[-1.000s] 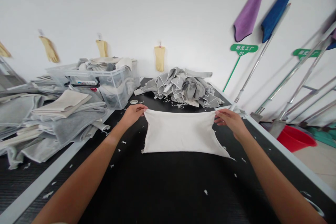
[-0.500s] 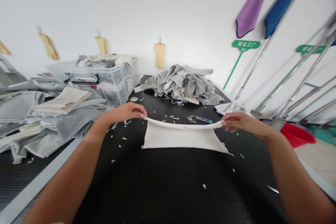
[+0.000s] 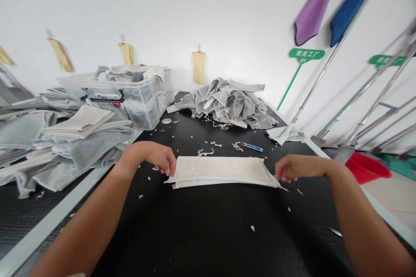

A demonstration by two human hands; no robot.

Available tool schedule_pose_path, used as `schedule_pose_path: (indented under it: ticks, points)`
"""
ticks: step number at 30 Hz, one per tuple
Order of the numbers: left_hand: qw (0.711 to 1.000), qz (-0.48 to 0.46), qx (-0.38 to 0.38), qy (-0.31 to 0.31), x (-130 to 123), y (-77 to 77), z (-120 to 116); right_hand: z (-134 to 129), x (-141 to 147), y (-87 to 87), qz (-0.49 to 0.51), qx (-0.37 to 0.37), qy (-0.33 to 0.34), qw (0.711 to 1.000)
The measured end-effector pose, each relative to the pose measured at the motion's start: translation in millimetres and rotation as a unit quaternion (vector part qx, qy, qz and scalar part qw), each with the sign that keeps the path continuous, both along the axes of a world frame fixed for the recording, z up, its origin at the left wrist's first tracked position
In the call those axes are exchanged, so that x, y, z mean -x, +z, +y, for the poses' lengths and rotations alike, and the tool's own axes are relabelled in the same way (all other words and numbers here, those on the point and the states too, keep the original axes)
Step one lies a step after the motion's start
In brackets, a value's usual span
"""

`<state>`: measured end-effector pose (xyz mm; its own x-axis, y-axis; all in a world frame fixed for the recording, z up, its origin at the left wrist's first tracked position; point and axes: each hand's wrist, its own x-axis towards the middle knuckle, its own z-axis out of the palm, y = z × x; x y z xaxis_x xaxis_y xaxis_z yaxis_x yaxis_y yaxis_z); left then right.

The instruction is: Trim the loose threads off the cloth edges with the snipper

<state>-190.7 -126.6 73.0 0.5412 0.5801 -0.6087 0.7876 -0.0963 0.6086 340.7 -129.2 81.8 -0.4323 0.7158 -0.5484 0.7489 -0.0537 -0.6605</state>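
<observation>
A white cloth (image 3: pixel 221 169) lies folded over on the black table, its near edges almost lined up. At its left end my left hand (image 3: pixel 162 159) pinches the near corner. My right hand (image 3: pixel 287 168) is closed at the near right corner, its fingertips against the cloth. Blue thread snips (image 3: pixel 252 147) lie just beyond the cloth, beside loose white thread scraps (image 3: pixel 206 152).
A pile of grey cloths (image 3: pixel 227 101) stands at the back of the table (image 3: pixel 208 233). To the left are stacked cloths (image 3: pixel 78 143) and a clear plastic box (image 3: pixel 143 101). A metal tool (image 3: pixel 335 232) lies near my right forearm. A red basin (image 3: pixel 367 168) is beyond the right edge.
Both hands have come nearer to me and lower, bringing the raised far edge of the white cloth down over its near part.
</observation>
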Motion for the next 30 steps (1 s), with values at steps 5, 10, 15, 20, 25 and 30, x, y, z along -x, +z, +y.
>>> schedule_pose_path:
  ticks: [5,10,15,20,25,30]
  points:
    - [0.982,-0.028,-0.183,0.043,-24.3,-8.5,2.1,-0.2,25.6,-0.2,0.002,-0.076,0.019,0.997]
    - [0.947,-0.060,-0.313,0.033,-67.6,-30.9,-2.4,3.5,70.7,-20.5,-0.048,-0.232,0.030,0.971]
    - [0.919,0.028,-0.392,0.018,-69.8,-61.4,3.1,14.2,81.2,-54.0,-0.175,-0.323,0.006,0.930]
    - [0.922,0.088,-0.376,0.018,-56.2,-69.8,9.7,24.6,59.2,-71.6,-0.278,-0.316,-0.027,0.907]
    - [0.916,0.114,-0.386,0.014,-62.7,-62.2,3.5,30.5,48.6,-73.8,-0.278,-0.198,-0.108,0.934]
    - [0.910,0.150,-0.386,-0.005,-68.3,-53.4,-3.9,33.3,43.1,-71.8,-0.242,-0.143,-0.178,0.943]
